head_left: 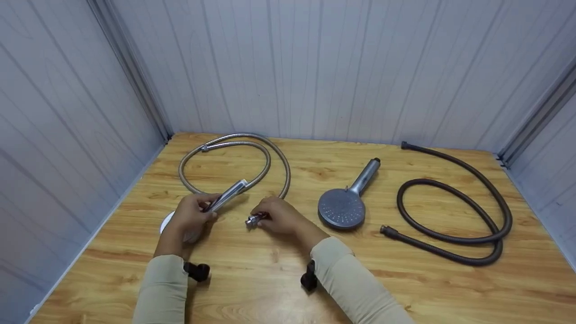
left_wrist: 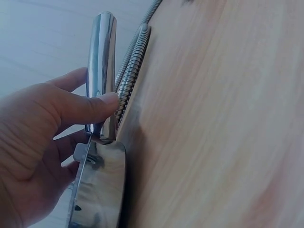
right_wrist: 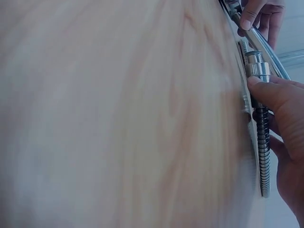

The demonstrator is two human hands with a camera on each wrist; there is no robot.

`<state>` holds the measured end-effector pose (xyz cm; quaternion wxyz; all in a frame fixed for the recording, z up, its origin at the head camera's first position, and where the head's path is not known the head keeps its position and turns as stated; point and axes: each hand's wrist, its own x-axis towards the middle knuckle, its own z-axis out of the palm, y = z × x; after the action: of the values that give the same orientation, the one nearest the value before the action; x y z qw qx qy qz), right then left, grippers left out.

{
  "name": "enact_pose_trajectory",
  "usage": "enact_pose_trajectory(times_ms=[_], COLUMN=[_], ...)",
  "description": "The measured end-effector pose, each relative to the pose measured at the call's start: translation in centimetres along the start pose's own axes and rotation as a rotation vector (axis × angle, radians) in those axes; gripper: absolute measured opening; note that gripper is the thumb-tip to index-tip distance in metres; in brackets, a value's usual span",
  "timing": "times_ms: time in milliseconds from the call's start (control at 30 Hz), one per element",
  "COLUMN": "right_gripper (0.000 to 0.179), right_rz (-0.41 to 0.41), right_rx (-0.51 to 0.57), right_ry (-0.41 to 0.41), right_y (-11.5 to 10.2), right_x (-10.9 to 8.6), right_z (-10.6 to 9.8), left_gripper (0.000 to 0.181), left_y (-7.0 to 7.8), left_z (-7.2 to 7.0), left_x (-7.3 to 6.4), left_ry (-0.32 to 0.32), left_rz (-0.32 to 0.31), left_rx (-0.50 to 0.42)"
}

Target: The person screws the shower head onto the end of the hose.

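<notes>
- My left hand [head_left: 192, 213] grips the chrome shower head [left_wrist: 105, 156] by the lower part of its handle, thumb on one side and fingers round the other.
- From the head view, that hand covers much of the shower head; its handle sticks out toward the wall [head_left: 297, 67], and a pale edge of the round part shows past my wrist.
- The left wrist view adds the shiny side of the round part, and the ribbed silver hose [head_left: 285, 166] passing behind the handle.
- My right hand [head_left: 279, 216] pinches that hose just behind its connector [right_wrist: 257, 66], which points toward my left side.
- Only the right wrist view shows my thumb up close against the connector, with the hose running back past my fingers.
- There the handle seems to cross behind the connector; the head view shows the two near each other but apart.
- The head view alone gives the whole loop of the silver hose on the table [head_left: 252, 288], its other end [head_left: 204, 147] lying near the wall.
- It alone also shows, to my right, a grey shower head [head_left: 342, 208] lying nozzles up, and beyond it a coiled dark hose [head_left: 468, 240].
</notes>
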<state>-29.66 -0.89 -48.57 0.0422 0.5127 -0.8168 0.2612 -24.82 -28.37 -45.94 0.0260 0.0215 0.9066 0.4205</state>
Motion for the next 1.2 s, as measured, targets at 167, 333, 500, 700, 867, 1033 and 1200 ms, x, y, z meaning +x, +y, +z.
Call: enact_pose_trajectory(times_ms=[167, 333, 500, 700, 867, 1033, 1200], right_gripper=[0.025, 0.026, 0.028, 0.028, 0.027, 0.025, 0.025], right_rz=[0.047, 0.098, 0.116, 0.118, 0.154, 0.201, 0.226], right_rx=[0.148, 0.366, 0.462, 0.495, 0.503, 0.514, 0.527], right_ry=[0.032, 0.085, 0.098, 0.110, 0.126, 0.142, 0.137], right_y=[0.0, -0.2, -0.4, -0.3, -0.3, -0.5, -0.6], right_x=[-0.3, -0.3, -0.2, -0.4, -0.4, -0.4, -0.3], right_z=[-0.6, -1.1, -1.4, -1.5, -1.7, -2.1, -2.3], left_gripper=[0.053, 0.054, 0.054, 0.055, 0.056, 0.057, 0.057], left_y=[0.1, -0.3, -0.8, -1.0, -0.7, -0.4, 0.0], left_z=[0.0, 0.1, 0.4, 0.3, 0.2, -0.1, -0.3], left_x=[0.1, 0.0, 0.0, 0.0, -0.1, -0.2, -0.2], left_ry=[-0.006, 0.009, 0.044, 0.046, 0.039, 0.031, 0.016], left_rz=[0.015, 0.068, 0.107, 0.097, 0.077, 0.075, 0.070], left_rx=[-0.001, -0.014, 0.015, 0.015, -0.008, -0.043, -0.086])
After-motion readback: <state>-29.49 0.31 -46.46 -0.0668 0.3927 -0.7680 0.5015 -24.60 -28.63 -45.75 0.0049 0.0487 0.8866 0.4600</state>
